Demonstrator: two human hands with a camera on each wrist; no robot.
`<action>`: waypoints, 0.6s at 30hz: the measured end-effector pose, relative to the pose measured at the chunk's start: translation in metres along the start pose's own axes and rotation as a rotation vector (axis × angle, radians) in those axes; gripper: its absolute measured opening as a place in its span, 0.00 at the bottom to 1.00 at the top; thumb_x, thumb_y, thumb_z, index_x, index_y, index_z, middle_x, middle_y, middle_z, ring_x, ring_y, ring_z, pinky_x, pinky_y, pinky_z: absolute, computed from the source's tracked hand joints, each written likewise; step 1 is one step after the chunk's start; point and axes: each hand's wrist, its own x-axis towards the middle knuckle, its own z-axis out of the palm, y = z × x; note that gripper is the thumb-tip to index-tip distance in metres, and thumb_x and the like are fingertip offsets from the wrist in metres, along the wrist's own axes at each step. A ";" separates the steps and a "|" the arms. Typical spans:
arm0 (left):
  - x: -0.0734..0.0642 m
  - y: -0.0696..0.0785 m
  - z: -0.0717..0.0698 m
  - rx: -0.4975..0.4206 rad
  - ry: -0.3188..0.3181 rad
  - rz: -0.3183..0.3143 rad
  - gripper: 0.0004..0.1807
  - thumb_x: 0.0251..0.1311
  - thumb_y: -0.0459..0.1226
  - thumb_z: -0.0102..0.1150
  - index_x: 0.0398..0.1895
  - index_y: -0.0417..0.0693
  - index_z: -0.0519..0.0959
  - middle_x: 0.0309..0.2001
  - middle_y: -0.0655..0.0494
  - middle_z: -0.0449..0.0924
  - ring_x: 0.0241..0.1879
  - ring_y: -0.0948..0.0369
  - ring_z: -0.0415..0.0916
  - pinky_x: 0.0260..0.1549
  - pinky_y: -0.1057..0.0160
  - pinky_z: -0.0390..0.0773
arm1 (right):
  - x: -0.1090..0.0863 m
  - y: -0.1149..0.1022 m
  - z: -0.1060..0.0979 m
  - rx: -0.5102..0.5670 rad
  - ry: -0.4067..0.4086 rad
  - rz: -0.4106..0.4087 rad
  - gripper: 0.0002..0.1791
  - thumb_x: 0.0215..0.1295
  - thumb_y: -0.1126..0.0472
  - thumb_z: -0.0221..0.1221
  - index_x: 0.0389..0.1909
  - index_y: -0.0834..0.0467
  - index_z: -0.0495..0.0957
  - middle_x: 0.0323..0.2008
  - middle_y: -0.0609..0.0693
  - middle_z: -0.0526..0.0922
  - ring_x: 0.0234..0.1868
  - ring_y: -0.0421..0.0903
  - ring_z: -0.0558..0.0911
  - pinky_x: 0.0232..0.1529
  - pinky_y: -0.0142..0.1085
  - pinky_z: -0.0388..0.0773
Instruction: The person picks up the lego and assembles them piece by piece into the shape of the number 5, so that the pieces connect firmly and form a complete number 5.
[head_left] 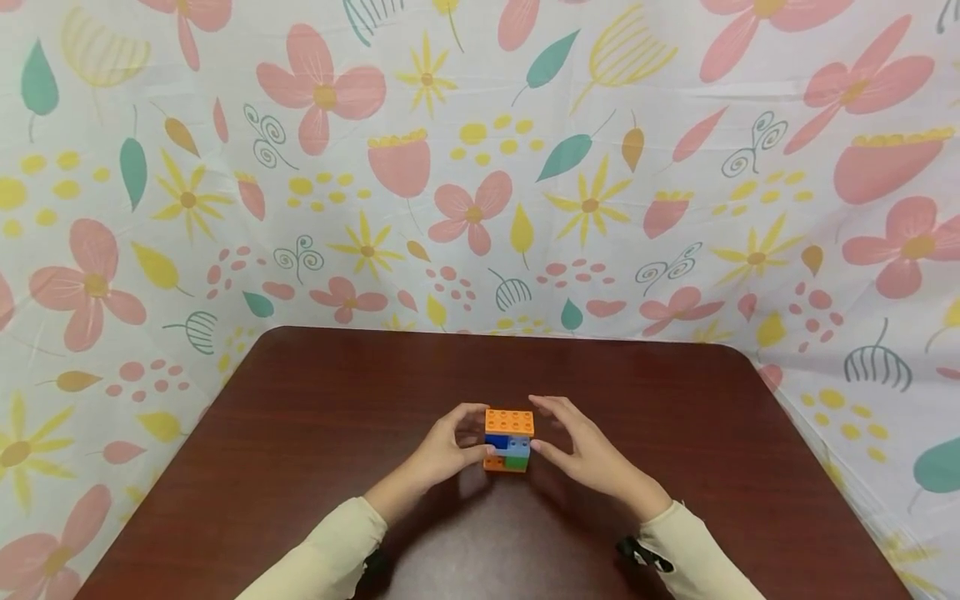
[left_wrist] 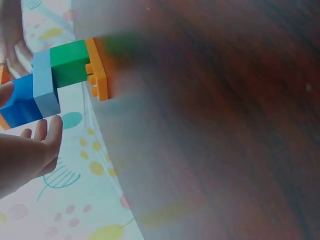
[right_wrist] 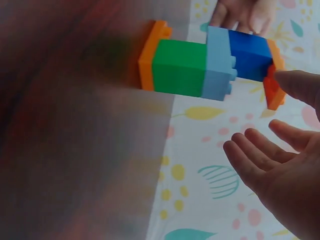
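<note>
A small stack of toy building bricks (head_left: 517,445) stands upright on the table between the two hands. An orange studded plate (head_left: 510,422) caps it. Beneath that come a dark blue brick (right_wrist: 250,56), a light blue brick (right_wrist: 219,65), a green brick (right_wrist: 179,68) and an orange base plate (right_wrist: 147,60). The left hand (head_left: 441,451) is at the stack's left side, its thumb tip overlapping the near face in the head view. To the right, the right hand (head_left: 598,457) has thumb and fingers spread, curving loosely beside the bricks without a grip.
The dark reddish-brown table (head_left: 330,392) has rounded far corners. A white cloth (head_left: 480,108) printed with flowers and leaves hangs behind and on both sides. Pale sleeves (head_left: 330,542) cover the forearms, with a dark wrist device (head_left: 647,553) below the right cuff.
</note>
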 end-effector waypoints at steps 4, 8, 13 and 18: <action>-0.003 0.001 0.002 0.017 -0.007 0.009 0.30 0.56 0.31 0.67 0.63 0.40 0.68 0.52 0.45 0.76 0.51 0.49 0.75 0.53 0.51 0.75 | -0.009 0.006 0.005 0.020 -0.003 0.018 0.33 0.63 0.60 0.64 0.67 0.57 0.64 0.60 0.57 0.71 0.58 0.55 0.74 0.53 0.52 0.74; -0.006 0.003 0.003 0.000 0.004 0.020 0.29 0.57 0.30 0.65 0.63 0.43 0.69 0.52 0.46 0.75 0.52 0.50 0.75 0.53 0.52 0.75 | -0.014 0.010 0.009 0.053 -0.013 0.047 0.32 0.63 0.59 0.64 0.67 0.57 0.64 0.58 0.55 0.73 0.57 0.58 0.75 0.53 0.54 0.73; -0.004 0.008 0.002 -0.044 0.033 0.066 0.27 0.58 0.28 0.64 0.61 0.44 0.71 0.53 0.44 0.75 0.53 0.49 0.74 0.54 0.54 0.75 | -0.016 0.013 0.012 0.122 -0.032 0.108 0.33 0.64 0.59 0.63 0.67 0.59 0.63 0.58 0.56 0.74 0.54 0.57 0.78 0.52 0.54 0.74; -0.003 0.015 0.001 -0.086 0.033 0.106 0.27 0.59 0.27 0.63 0.62 0.43 0.71 0.57 0.42 0.73 0.56 0.47 0.73 0.54 0.51 0.74 | -0.014 0.016 0.015 0.212 -0.071 0.152 0.33 0.66 0.60 0.61 0.68 0.63 0.61 0.61 0.61 0.71 0.57 0.58 0.76 0.52 0.50 0.76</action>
